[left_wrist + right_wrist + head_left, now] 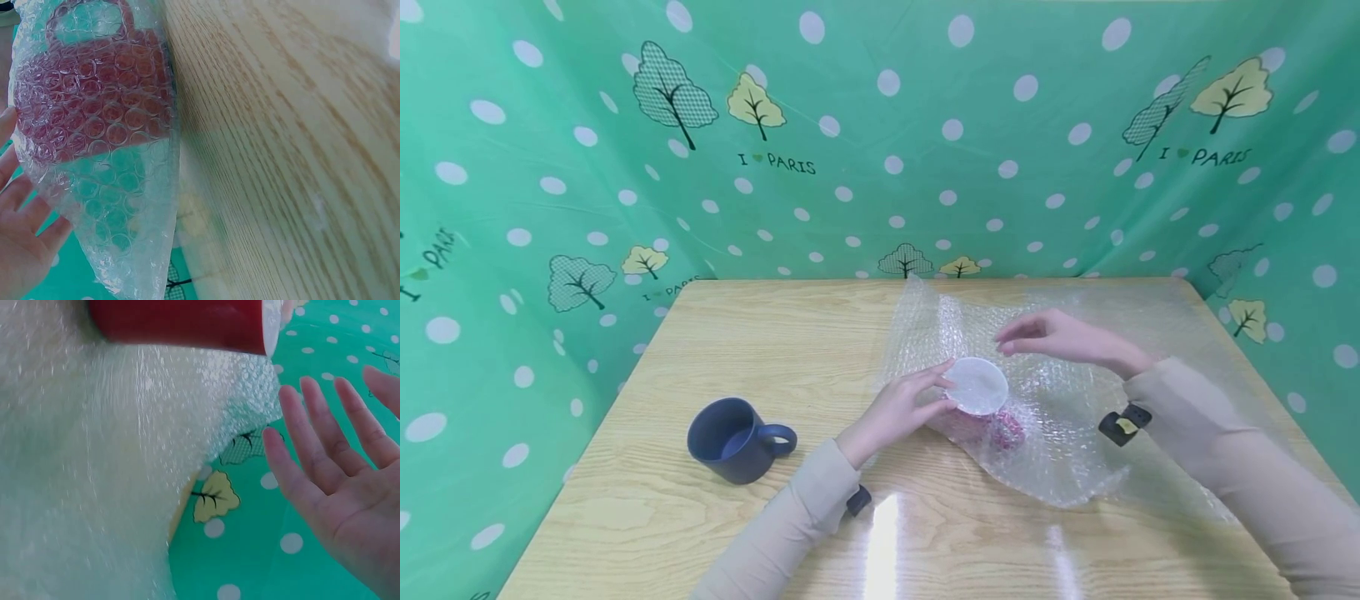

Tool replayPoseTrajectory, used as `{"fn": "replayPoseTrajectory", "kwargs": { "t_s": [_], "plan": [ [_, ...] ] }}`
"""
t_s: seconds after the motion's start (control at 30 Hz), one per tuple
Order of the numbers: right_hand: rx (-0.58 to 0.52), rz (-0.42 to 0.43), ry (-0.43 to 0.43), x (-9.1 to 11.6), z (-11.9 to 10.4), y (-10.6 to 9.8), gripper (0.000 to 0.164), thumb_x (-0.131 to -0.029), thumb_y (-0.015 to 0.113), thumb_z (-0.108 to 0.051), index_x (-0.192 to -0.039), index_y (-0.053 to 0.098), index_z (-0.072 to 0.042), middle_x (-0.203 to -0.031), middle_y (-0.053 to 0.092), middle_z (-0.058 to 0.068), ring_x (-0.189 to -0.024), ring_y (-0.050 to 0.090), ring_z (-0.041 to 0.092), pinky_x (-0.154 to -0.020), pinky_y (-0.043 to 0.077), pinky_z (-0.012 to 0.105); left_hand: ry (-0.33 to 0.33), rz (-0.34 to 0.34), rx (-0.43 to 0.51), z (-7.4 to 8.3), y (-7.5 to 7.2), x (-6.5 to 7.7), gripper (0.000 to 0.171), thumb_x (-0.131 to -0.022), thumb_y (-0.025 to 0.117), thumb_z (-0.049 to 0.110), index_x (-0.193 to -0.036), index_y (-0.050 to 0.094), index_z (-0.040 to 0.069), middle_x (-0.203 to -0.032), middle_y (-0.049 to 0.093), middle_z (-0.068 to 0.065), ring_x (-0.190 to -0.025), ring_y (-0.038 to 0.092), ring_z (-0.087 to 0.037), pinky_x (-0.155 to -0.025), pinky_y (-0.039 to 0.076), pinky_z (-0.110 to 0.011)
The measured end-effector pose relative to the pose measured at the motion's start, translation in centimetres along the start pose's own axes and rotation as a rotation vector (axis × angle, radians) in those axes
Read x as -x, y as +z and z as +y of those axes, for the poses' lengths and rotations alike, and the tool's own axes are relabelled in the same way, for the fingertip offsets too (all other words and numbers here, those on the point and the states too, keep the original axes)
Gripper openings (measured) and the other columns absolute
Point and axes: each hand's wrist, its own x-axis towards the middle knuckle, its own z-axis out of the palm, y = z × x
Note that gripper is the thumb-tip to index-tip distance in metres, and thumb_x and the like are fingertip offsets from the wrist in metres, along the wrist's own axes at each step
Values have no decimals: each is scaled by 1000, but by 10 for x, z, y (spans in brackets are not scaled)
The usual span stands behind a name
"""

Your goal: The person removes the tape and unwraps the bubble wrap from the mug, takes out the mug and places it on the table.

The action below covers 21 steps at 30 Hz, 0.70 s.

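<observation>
A red mug (181,325) stands on the bubble wrap (1060,417), its white round end facing up in the head view. In the left wrist view the wrap lies over the mug's side and handle (87,28). My left hand (898,408) holds the mug at its left side, fingertips at the white rim. My right hand (1052,337) hovers above the wrap, to the right of and beyond the mug, and grips nothing. Its fingers (319,437) are spread and relaxed in the right wrist view.
A dark blue mug (737,442) stands upright on the wooden table (632,500), left of my left forearm, handle toward the right. The wrap spreads over the table's right side. A green dotted curtain (850,100) hangs around the table's back and sides.
</observation>
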Motion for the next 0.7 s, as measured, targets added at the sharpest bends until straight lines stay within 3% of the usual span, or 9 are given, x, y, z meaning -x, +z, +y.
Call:
{"fn": "replayPoseTrajectory", "kwargs": {
  "t_s": [0.2, 0.4, 0.7],
  "plan": [
    [-48, 3, -53, -10, 6, 11, 33, -87, 54, -16, -115, 53, 1, -112, 57, 19, -102, 56, 28, -88, 46, 40, 4, 2, 6, -1, 0, 1, 40, -85, 54, 36, -115, 57, 10, -133, 43, 0, -120, 43, -16, -102, 31, -28],
    [-122, 27, -24, -13, 11, 20, 35, -87, 54, -14, -118, 51, 2, -115, 56, 17, -106, 52, 32, -91, 43, 43, 5, 2, 4, 0, 1, 3, 35, -85, 55, 35, -109, 60, 10, -135, 40, 1, -120, 42, -16, -102, 31, -28],
    [-191, 6, 9, -13, 19, 27, 40, -88, 53, -20, -123, 48, -1, -120, 53, 16, -110, 50, 30, -95, 37, 50, -1, 6, 9, 0, 0, 1, 38, -85, 55, 35, -114, 57, 10, -133, 44, 1, -119, 43, -15, -102, 32, -28]
  ]
}}
